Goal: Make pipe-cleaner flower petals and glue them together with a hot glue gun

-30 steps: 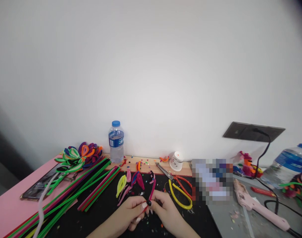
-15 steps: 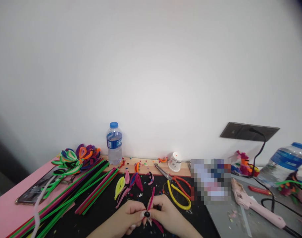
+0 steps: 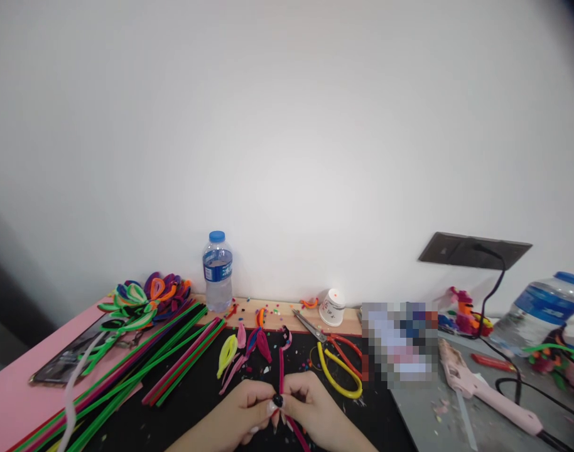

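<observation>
My left hand [image 3: 249, 411] and my right hand [image 3: 306, 405] meet at the front middle over a black mat [image 3: 183, 433]. Both are closed, fingertips pinching a magenta pipe cleaner [image 3: 281, 370]. One end of it stands up between the hands and another length slants down beneath my right hand. Something dark and round shows at the fingertips; I cannot tell what it is. Just beyond lie a looped yellow pipe cleaner piece [image 3: 228, 356], pink pieces [image 3: 241, 336] and a blue-magenta one [image 3: 263, 345]. Scissors [image 3: 341, 370] with red and yellow handles lie right of my hands.
At left are pipe cleaners [image 3: 140, 376], looped pipe-cleaner flowers [image 3: 136, 301] and a phone [image 3: 65, 361]. Behind stand a water bottle [image 3: 218, 273] and paper cup [image 3: 332, 307]. Right are a pink glue gun [image 3: 492, 398], its black cord [image 3: 485, 301] and another bottle [image 3: 541, 311].
The upper end of the magenta pipe cleaner now stands straighter and reaches higher, with its lower length further out. Both hands stay pinched together in nearly the same place.
</observation>
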The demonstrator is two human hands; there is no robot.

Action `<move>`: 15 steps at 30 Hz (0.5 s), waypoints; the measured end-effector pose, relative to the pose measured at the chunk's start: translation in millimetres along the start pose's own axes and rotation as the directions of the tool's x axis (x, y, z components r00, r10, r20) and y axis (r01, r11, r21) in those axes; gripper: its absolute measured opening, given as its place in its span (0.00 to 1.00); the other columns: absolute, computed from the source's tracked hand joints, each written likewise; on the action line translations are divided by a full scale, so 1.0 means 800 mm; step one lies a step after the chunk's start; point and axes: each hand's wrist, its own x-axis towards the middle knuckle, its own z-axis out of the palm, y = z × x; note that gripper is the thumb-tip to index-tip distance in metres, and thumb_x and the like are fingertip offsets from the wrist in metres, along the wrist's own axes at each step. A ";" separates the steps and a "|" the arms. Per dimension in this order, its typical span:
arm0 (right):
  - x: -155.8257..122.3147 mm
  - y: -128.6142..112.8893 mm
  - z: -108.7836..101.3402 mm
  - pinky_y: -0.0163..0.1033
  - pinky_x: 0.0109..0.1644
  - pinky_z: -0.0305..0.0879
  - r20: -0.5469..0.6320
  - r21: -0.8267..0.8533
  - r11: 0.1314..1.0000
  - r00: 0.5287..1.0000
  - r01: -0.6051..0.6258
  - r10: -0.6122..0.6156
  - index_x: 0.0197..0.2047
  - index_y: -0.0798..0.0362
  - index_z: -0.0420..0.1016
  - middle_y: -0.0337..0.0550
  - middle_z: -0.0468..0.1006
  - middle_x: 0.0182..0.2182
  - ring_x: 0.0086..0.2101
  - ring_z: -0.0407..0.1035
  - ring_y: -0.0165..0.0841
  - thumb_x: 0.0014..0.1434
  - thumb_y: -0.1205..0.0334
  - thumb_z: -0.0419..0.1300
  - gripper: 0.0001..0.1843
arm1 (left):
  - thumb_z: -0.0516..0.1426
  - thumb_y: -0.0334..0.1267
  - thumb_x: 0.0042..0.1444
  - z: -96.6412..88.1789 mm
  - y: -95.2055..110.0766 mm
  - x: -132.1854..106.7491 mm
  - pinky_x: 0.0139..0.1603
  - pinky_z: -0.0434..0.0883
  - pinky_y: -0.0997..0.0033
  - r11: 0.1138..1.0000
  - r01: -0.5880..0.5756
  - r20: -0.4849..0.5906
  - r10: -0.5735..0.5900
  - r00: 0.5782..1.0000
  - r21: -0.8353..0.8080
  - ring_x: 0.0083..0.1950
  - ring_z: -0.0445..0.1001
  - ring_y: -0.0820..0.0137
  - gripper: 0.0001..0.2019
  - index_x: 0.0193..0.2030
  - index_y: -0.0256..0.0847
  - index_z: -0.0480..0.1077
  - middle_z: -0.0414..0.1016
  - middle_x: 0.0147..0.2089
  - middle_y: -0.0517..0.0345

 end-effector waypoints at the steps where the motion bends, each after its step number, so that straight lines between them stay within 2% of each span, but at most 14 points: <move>1: 0.000 -0.002 0.001 0.29 0.22 0.47 -0.004 0.011 1.000 1.000 0.003 -0.003 0.19 0.59 0.69 0.32 0.61 0.15 0.19 0.53 0.23 0.54 0.46 0.59 0.24 | 0.55 0.62 0.45 0.000 -0.002 0.000 0.14 0.41 0.77 1.000 -0.003 -0.004 0.003 1.000 0.000 0.15 0.42 0.81 0.26 0.25 0.37 0.66 0.49 0.15 0.73; 6: 0.000 -0.011 0.007 0.29 0.22 0.45 -0.042 0.083 0.997 0.999 -0.007 0.010 0.19 0.58 0.68 0.32 0.60 0.15 0.18 0.51 0.22 0.54 0.45 0.58 0.25 | 0.54 0.59 0.49 -0.001 -0.009 0.001 0.16 0.42 0.77 0.999 -0.007 -0.052 0.009 0.999 0.037 0.16 0.43 0.80 0.23 0.25 0.37 0.65 0.50 0.14 0.73; 11: 0.002 -0.006 0.009 0.30 0.22 0.44 -0.078 0.141 0.990 0.996 -0.019 0.031 0.19 0.57 0.66 0.32 0.59 0.15 0.18 0.50 0.23 0.55 0.45 0.57 0.24 | 0.51 0.54 0.54 0.001 -0.010 0.002 0.18 0.44 0.76 0.987 -0.035 -0.104 0.052 0.993 0.158 0.17 0.47 0.78 0.21 0.26 0.37 0.66 0.51 0.15 0.71; 15: 0.005 0.002 0.011 0.29 0.20 0.42 -0.117 0.196 0.979 0.990 -0.059 0.083 0.17 0.56 0.64 0.31 0.60 0.14 0.17 0.49 0.22 0.54 0.50 0.58 0.22 | 0.49 0.49 0.58 0.003 -0.005 0.000 0.21 0.49 0.76 0.960 -0.070 -0.121 0.107 0.987 0.272 0.21 0.51 0.76 0.18 0.26 0.37 0.65 0.52 0.18 0.69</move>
